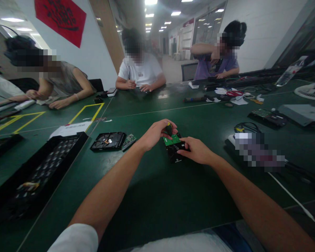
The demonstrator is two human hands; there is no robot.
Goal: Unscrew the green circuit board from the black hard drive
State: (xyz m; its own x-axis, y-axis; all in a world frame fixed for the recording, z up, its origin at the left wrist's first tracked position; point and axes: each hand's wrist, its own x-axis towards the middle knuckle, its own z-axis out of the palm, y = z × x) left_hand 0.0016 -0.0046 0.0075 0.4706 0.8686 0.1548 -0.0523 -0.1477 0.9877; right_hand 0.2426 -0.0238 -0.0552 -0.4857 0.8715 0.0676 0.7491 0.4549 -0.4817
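Observation:
In front of me on the green table point(147, 196) lies a black hard drive point(174, 154) with a green circuit board point(170, 141) on its upper face. My left hand point(156, 132) is closed around a screwdriver point(169, 128) with a yellow and dark handle, held upright over the board. The screwdriver's tip is hidden by fingers. My right hand point(198, 150) grips the drive along its right edge, thumb and fingers on the casing. Left of my left forearm sit another hard drive point(108, 141) and a loose circuit board point(130, 140).
A long black tray point(76, 140) holding small parts stands at the left, beside a paper sheet point(68, 130). Cables, a drive point(269, 117) and a grey box point(296, 113) lie to the right. Co-workers sit across the table; a plastic bottle point(291, 71) stands tilted at far right.

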